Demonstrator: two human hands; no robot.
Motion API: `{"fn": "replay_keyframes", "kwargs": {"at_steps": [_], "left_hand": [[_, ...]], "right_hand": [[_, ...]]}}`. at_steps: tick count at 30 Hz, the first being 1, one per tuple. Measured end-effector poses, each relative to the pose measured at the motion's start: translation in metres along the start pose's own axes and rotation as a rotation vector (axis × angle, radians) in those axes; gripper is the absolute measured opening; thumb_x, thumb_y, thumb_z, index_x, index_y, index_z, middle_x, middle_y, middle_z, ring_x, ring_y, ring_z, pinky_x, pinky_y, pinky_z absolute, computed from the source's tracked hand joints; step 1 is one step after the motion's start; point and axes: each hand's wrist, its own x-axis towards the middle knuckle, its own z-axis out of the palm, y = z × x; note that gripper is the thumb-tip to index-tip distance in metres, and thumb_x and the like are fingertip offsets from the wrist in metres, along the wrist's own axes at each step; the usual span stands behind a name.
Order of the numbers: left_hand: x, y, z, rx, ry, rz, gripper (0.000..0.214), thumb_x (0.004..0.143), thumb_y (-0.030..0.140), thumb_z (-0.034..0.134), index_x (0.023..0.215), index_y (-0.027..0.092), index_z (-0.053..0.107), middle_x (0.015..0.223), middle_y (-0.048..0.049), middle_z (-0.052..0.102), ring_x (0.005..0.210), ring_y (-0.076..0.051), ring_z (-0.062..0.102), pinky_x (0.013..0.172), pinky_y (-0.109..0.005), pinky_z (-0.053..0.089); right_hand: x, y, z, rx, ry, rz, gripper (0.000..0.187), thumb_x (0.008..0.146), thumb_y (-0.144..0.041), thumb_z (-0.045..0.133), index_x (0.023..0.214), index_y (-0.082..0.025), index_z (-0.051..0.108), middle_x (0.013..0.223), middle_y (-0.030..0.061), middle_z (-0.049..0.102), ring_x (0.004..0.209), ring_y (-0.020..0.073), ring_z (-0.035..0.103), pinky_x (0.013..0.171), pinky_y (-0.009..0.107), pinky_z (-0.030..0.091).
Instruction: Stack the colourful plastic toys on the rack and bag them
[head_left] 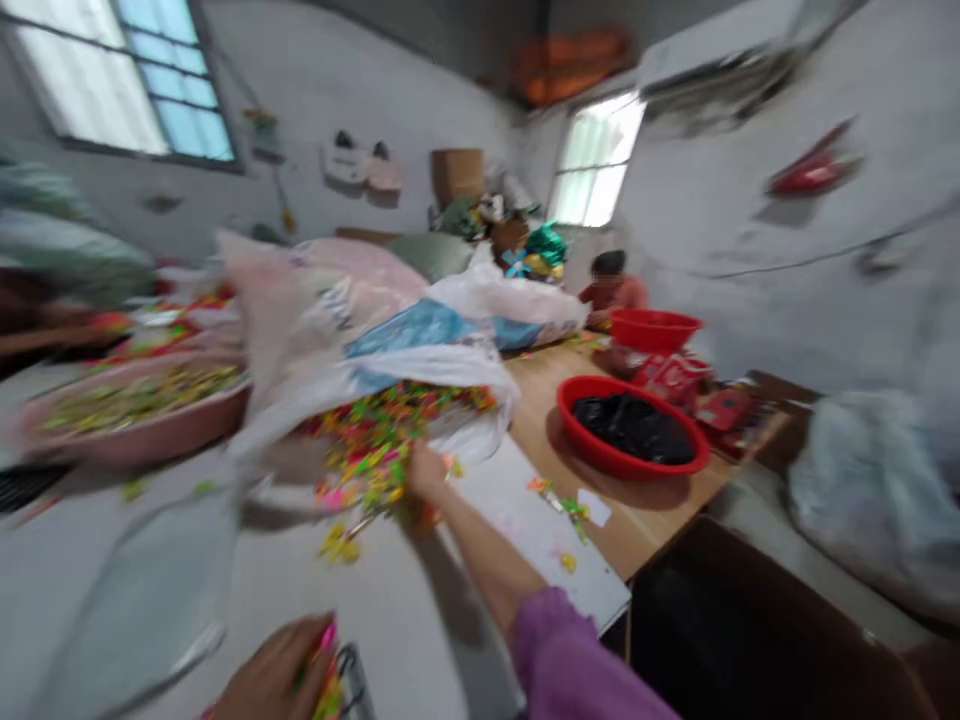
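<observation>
Workshop, wooden worktable (637,520), sacks (352,290) of bright pieces (390,440)

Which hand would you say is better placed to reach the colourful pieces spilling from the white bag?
Right hand, probably: it is among the pieces, while the left hand is farther back, holding some.

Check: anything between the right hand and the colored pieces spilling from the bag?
Nothing visible. The right hand is at the edge of the colored pieces, which pour from the white plastic bag; no object sits between them.
</observation>
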Motion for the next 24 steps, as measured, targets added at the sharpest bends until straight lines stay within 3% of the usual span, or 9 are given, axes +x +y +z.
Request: {"fn": "replay_keyframes", "kwargs": {"at_steps": [2, 5, 9, 11, 13, 16, 20, 24], "left_hand": [[-0.016, 0.006, -0.018, -0.007, -0.039, -0.035, 0.026, 0.086, 0.039, 0.044, 0.101, 0.027, 0.061, 0.102, -0.0018, 0.067, 0.095, -0.020, 0.062, 0.086, -0.034, 0.052], [-0.021, 0.026, -0.041, 0.047, 0.009, -0.078, 0.034, 0.087, 0.040, 0.043, 0.111, 0.022, 0.057, 0.109, -0.0068, 0.063, 0.105, -0.022, 0.057, 0.091, -0.038, 0.047], [-0.022, 0.052, -0.049, 0.097, -0.112, -0.020, 0.025, 0.089, 0.032, 0.041, 0.103, 0.020, 0.058, 0.096, -0.0058, 0.064, 0.093, -0.020, 0.059, 0.086, -0.036, 0.046], [-0.025, 0.057, -0.043, 0.123, -0.149, -0.010, 0.022, 0.090, 0.026, 0.040, 0.097, 0.020, 0.059, 0.093, -0.0056, 0.064, 0.090, -0.020, 0.058, 0.085, -0.035, 0.045], [-0.028, 0.058, -0.036, 0.137, -0.137, -0.037, 0.021, 0.090, 0.024, 0.040, 0.095, 0.019, 0.060, 0.092, -0.0062, 0.063, 0.090, -0.020, 0.058, 0.086, -0.036, 0.044], [-0.029, 0.054, -0.029, 0.115, -0.116, -0.070, 0.021, 0.090, 0.024, 0.040, 0.093, 0.018, 0.060, 0.092, -0.0073, 0.062, 0.091, -0.020, 0.057, 0.086, -0.036, 0.044], [-0.030, 0.050, -0.027, 0.071, -0.100, -0.082, 0.022, 0.090, 0.025, 0.039, 0.094, 0.019, 0.060, 0.093, -0.0068, 0.062, 0.092, -0.020, 0.057, 0.086, -0.036, 0.044], [-0.031, 0.048, -0.026, 0.056, -0.093, -0.114, 0.023, 0.090, 0.027, 0.039, 0.095, 0.019, 0.060, 0.095, -0.0066, 0.062, 0.093, -0.019, 0.056, 0.087, -0.035, 0.044]], "right_hand": [[0.000, 0.013, -0.002, 0.038, -0.031, -0.004, 0.035, 0.079, -0.019, 0.047, 0.113, -0.014, 0.043, 0.102, 0.0140, 0.062, 0.092, 0.0224, 0.058, 0.070, 0.030, 0.042], [-0.018, 0.042, 0.014, 0.250, -0.107, -0.099, 0.035, 0.075, -0.025, 0.053, 0.108, -0.016, 0.047, 0.088, 0.0053, 0.062, 0.078, 0.0165, 0.057, 0.064, 0.025, 0.042], [-0.078, 0.075, 0.043, 0.641, -0.625, -0.151, 0.024, 0.068, -0.032, 0.061, 0.084, -0.015, 0.055, 0.060, -0.0028, 0.054, 0.053, 0.0104, 0.050, 0.050, 0.021, 0.039], [-0.100, 0.082, 0.053, 0.644, -0.754, -0.103, 0.026, 0.067, -0.034, 0.062, 0.081, -0.013, 0.057, 0.058, -0.0020, 0.055, 0.050, 0.0100, 0.049, 0.049, 0.021, 0.038], [-0.109, 0.088, 0.057, 0.531, -0.691, -0.056, 0.029, 0.069, -0.037, 0.062, 0.084, -0.013, 0.059, 0.058, -0.0012, 0.057, 0.049, 0.0100, 0.049, 0.049, 0.021, 0.037], [-0.111, 0.095, 0.048, 0.306, -0.479, 0.020, 0.037, 0.071, -0.042, 0.063, 0.095, -0.015, 0.059, 0.061, -0.0004, 0.058, 0.052, 0.0123, 0.050, 0.051, 0.023, 0.034], [-0.124, 0.092, 0.032, 0.028, -0.232, 0.049, 0.042, 0.078, -0.048, 0.058, 0.106, -0.018, 0.055, 0.076, 0.0049, 0.064, 0.071, 0.0183, 0.058, 0.059, 0.026, 0.035], [-0.141, 0.072, 0.046, -0.161, -0.197, -0.013, 0.033, 0.082, -0.045, 0.054, 0.102, -0.019, 0.054, 0.094, 0.0085, 0.062, 0.081, 0.0193, 0.059, 0.063, 0.026, 0.035]]}}
